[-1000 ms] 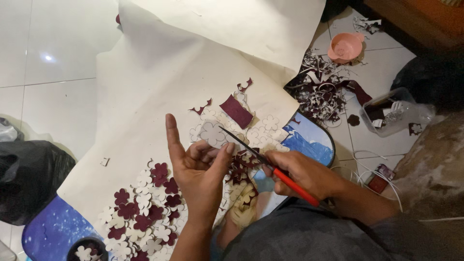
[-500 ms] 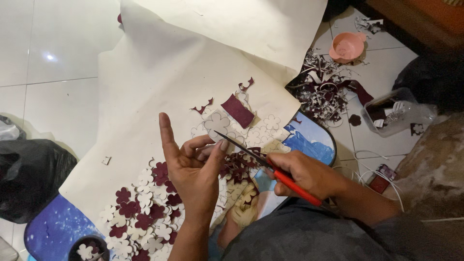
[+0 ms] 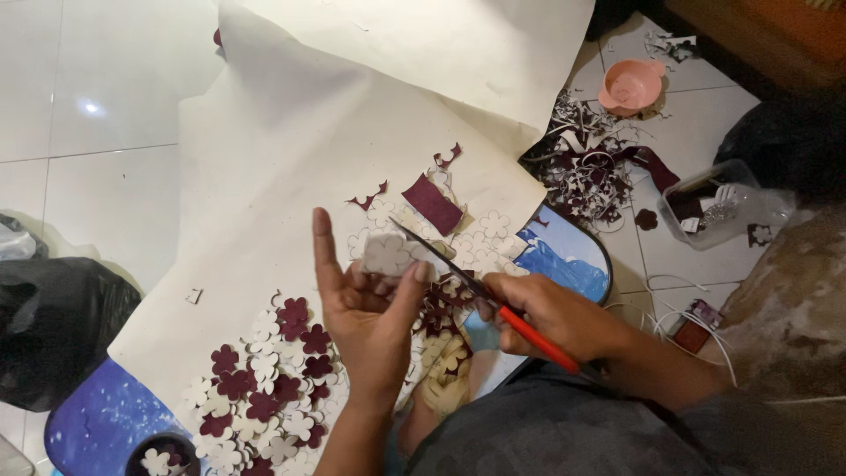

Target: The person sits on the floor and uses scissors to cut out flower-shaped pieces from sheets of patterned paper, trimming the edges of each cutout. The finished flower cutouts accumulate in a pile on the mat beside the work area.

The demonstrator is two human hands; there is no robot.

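My left hand (image 3: 366,308) holds a small pale paper flower cut-out (image 3: 388,254) between thumb and fingers, index finger pointing up. My right hand (image 3: 551,313) grips red-handled scissors (image 3: 476,291), whose dark blades reach up-left to the cut-out. Beneath both hands lies a large cream paper sheet (image 3: 291,150) on a blue patterned board (image 3: 97,423). A pile of maroon and white paper flowers (image 3: 264,388) sits just left of my left wrist. A maroon paper rectangle (image 3: 432,203) lies beyond the scissor tips.
Maroon and white paper scraps (image 3: 590,172) are heaped at the upper right beside a pink bowl (image 3: 630,85). A clear plastic box (image 3: 718,203) stands on the right. A black bag (image 3: 53,326) sits at the left edge. A dark cup of flowers (image 3: 163,458) is at the bottom.
My left hand has turned the cut-out slightly against the blades. The scissors and my right hand stay in nearly the same place.
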